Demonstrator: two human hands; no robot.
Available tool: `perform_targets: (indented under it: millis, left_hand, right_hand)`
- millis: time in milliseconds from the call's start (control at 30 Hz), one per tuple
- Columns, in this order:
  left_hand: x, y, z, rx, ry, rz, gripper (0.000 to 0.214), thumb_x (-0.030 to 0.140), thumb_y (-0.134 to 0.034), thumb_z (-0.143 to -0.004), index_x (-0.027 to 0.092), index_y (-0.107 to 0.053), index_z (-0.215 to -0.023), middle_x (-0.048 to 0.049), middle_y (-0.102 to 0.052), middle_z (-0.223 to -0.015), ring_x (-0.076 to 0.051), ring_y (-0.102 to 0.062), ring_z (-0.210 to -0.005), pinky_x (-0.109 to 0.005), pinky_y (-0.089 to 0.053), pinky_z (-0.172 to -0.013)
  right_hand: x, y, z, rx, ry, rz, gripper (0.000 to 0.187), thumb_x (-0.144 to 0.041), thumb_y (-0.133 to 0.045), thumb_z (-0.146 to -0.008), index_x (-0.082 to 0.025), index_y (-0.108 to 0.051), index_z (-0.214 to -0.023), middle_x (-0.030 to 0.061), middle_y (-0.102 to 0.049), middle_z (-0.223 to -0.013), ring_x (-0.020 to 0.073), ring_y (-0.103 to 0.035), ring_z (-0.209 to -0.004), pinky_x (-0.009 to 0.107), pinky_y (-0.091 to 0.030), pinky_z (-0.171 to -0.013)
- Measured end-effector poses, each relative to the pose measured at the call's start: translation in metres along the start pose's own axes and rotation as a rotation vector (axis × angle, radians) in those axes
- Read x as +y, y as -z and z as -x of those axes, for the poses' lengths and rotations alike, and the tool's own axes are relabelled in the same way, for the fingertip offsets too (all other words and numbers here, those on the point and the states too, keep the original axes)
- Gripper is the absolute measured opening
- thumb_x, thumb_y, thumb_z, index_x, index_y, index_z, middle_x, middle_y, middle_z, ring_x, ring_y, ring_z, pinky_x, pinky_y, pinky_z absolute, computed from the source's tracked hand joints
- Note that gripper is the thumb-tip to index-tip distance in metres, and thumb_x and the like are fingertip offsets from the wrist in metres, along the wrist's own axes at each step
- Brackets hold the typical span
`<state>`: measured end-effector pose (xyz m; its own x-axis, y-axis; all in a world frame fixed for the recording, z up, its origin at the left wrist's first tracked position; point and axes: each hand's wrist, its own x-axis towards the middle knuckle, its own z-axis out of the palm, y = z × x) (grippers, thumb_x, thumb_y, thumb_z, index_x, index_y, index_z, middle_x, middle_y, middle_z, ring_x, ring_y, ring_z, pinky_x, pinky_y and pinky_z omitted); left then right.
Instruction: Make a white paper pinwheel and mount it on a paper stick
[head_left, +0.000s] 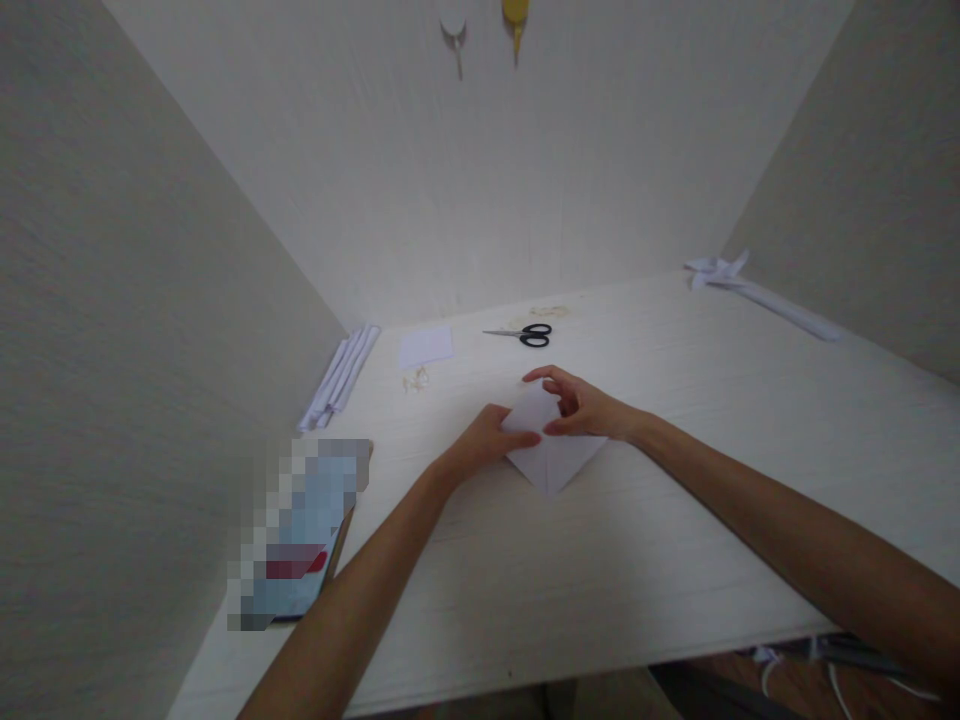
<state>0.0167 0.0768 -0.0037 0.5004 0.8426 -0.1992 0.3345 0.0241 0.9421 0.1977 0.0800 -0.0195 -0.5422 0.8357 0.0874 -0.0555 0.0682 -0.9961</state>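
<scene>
A white sheet of folded paper (551, 465) lies on the white table in front of me, creased down its middle with a point toward me. My left hand (491, 440) grips its left side, the thumb lying across the top and the fingers hidden behind. On the other side, my right hand (581, 405) is curled about the upper part of the paper. Its thumb rests near the middle crease, while the index finger arches over the far corner. Just beyond the hands lies a pair of scissors (534, 336) with black handles, blades pointing left.
Rolled white paper tubes (341, 378) lie by the left wall, near a flat white sheet (425, 347) and pale rubber bands (415, 379). A partly blurred phone-like device (319, 530) is beside my left forearm. A paper pinwheel on a stick (780, 305) lies far right. Two hooks (516, 12) hang on the wall.
</scene>
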Motion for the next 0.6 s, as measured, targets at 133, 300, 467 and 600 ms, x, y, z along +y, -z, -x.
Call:
perform_targets:
  millis: [133,300,467,600]
  left_hand:
    - [-0.0009,0.0006,-0.0009,0.025,0.027,0.064,0.015,0.022,-0.067,-0.053,0.009,-0.065,-0.062,-0.0029,-0.061,-0.054,-0.012,-0.051,-0.048,-0.022,-0.036,-0.047]
    - [-0.0058,-0.0026,-0.0055,0.215,0.029,0.292,0.018,0.021,-0.068,-0.052,0.008,-0.064,-0.064,-0.0049,-0.063,-0.059,-0.013,-0.054,-0.052,-0.025,-0.041,-0.053]
    - [-0.0073,-0.0065,-0.0094,0.424,-0.05,0.624,0.022,0.019,-0.066,-0.053,0.008,-0.062,-0.072,-0.0079,-0.065,-0.068,-0.017,-0.059,-0.063,-0.029,-0.045,-0.064]
    - [-0.0045,-0.0084,-0.0087,0.476,-0.095,0.688,0.019,0.018,-0.064,-0.056,0.01,-0.061,-0.073,-0.0065,-0.066,-0.068,-0.016,-0.06,-0.065,-0.028,-0.046,-0.066]
  right_hand:
    - [0.0009,-0.0025,-0.0009,0.02,0.004,-0.102,0.06,-0.011,-0.067,-0.055,-0.028,-0.039,-0.106,-0.0021,-0.049,-0.092,0.0065,-0.054,-0.059,0.017,-0.044,-0.047]
    - [0.0004,-0.0032,-0.0035,0.257,0.037,-0.225,0.046,-0.025,-0.065,-0.061,-0.026,-0.043,-0.102,-0.0013,-0.055,-0.085,0.0079,-0.053,-0.061,0.02,-0.044,-0.052]
    - [0.0029,0.0002,-0.0063,0.399,0.131,-0.191,0.039,-0.036,-0.052,-0.073,-0.029,-0.041,-0.111,-0.0004,-0.059,-0.086,0.0102,-0.056,-0.067,0.026,-0.046,-0.062]
    - [0.0056,0.0012,-0.0054,0.34,0.225,-0.037,0.046,-0.029,-0.059,-0.068,-0.029,-0.046,-0.112,0.0027,-0.055,-0.104,0.0096,-0.055,-0.069,0.027,-0.047,-0.065]
